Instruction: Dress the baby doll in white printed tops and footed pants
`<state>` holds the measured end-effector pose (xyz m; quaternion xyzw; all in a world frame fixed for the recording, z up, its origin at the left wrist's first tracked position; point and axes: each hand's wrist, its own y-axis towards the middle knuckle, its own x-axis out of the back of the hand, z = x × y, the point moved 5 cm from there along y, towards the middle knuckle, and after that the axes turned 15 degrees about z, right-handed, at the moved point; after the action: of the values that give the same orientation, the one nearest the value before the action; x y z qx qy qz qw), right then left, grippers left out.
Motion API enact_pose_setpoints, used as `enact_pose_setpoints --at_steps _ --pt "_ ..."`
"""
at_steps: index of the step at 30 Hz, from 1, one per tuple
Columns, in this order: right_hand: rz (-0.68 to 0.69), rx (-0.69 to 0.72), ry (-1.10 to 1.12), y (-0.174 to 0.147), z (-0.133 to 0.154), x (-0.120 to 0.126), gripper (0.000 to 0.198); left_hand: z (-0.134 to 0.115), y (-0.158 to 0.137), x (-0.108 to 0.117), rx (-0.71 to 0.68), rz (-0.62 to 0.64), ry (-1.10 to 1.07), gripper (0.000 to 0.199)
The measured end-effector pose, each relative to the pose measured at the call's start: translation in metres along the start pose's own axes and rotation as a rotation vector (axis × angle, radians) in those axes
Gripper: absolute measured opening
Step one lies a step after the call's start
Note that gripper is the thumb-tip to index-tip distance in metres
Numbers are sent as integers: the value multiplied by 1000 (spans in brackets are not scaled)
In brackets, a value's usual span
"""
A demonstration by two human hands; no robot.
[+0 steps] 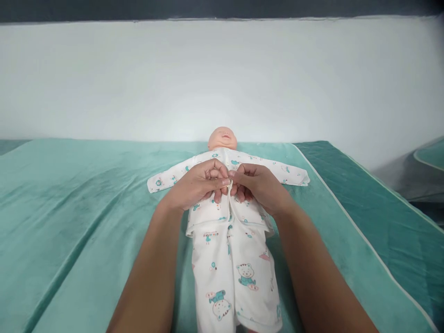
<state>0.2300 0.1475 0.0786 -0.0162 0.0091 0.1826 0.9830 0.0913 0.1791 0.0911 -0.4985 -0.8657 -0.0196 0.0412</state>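
A baby doll (222,137) lies on its back, dressed in a white printed jacket (208,212) and matching trousers (249,259). Both sleeves stretch out to the sides. Over the middle of the chest, my left hand (206,180) pinches the jacket's front edge between thumb and fingers. Close against it, my right hand (255,180) grips the same front opening, thumb and forefinger together. The pale edge of the fabric shows between my fingertips. Any button or snap there is hidden by my fingers.
A teal blanket (86,222) with some creases covers the surface under the doll. Along the right runs a darker teal strip (374,222) beyond a pale piped seam. A white wall (222,74) rises behind the doll's head.
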Motion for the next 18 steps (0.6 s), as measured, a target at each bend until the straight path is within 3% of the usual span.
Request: enact_pose_setpoints --at_steps 18 --pt "-17 16 -9 -1 0 1 40 -9 -5 -12 107 24 184 16"
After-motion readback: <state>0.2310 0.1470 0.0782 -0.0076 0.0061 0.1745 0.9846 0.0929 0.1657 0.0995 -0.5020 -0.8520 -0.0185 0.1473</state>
